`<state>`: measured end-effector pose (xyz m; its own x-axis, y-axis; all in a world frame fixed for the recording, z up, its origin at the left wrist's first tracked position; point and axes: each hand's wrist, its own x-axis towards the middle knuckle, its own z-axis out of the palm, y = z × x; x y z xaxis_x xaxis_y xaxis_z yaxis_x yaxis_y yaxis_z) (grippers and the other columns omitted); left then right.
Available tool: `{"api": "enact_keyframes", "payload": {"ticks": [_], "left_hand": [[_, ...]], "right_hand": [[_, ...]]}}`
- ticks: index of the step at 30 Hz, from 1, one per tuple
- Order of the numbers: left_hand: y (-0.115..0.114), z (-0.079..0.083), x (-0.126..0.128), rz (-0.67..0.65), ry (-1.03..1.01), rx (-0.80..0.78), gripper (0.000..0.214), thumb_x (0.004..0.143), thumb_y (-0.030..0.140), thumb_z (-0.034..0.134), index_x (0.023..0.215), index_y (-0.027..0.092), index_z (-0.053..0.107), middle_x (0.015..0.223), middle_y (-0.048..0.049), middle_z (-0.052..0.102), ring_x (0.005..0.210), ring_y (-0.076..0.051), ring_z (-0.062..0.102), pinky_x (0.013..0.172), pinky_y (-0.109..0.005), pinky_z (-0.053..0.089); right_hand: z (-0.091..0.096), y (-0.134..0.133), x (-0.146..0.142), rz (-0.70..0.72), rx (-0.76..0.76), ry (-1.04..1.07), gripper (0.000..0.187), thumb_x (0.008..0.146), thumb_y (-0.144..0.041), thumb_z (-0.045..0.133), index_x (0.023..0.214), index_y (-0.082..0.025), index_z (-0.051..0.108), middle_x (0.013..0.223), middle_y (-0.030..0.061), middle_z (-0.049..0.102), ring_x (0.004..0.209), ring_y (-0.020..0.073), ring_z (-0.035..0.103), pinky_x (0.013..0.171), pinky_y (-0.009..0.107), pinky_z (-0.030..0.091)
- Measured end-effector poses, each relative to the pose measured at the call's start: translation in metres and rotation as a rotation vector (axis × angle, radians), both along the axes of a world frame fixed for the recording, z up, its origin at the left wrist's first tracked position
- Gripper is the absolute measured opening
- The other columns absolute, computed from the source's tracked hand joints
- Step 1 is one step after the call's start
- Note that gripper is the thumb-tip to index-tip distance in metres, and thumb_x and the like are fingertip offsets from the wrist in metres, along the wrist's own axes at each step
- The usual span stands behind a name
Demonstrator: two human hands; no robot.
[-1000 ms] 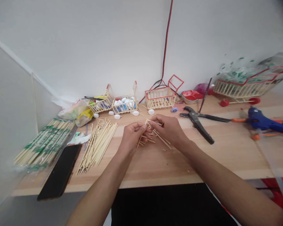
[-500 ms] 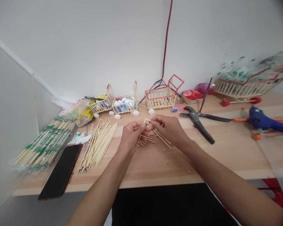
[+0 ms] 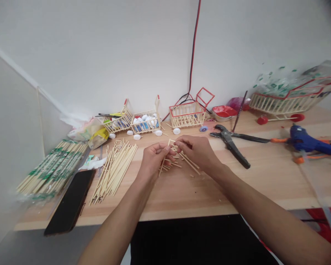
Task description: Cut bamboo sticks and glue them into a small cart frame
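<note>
Over the middle of the table, my left hand pinches a thin wooden stick that slants down below the fingers. Close beside it, my right hand has its fingertips closed on a short wooden stick. The two sticks meet at a corner between my fingertips; whether they are joined cannot be made out. Beneath and behind the hands lie several cut sticks, partly hidden by the fingers.
A pile of loose sticks, packed sticks and a black slab lie left. Small stick carts, one red-trimmed, stand along the wall. Rightward are a red paint dish, black cutters and a blue glue gun.
Both hands stay almost in place, with the sticks still held corner to corner. The whole view has shifted very slightly.
</note>
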<state>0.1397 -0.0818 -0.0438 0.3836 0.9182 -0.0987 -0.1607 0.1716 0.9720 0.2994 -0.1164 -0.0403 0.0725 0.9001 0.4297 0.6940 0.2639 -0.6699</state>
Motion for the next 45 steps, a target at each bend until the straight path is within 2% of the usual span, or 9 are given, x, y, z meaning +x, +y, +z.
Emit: {"api": "enact_keyframes", "payload": {"ticks": [45], "left_hand": [[0.0004, 0.0003, -0.0006, -0.024, 0.005, -0.006, 0.032, 0.064, 0.037, 0.079, 0.073, 0.011, 0.064, 0.072, -0.0065, 0.071, 0.05, -0.009, 0.059, 0.044, -0.018, 0.045]], "right_hand": [[-0.0012, -0.0007, 0.0006, 0.023, 0.025, 0.0, 0.019, 0.087, -0.021, 0.055, 0.074, -0.019, 0.068, 0.065, -0.0028, 0.068, 0.057, 0.0097, 0.055, 0.058, 0.02, 0.034]]}}
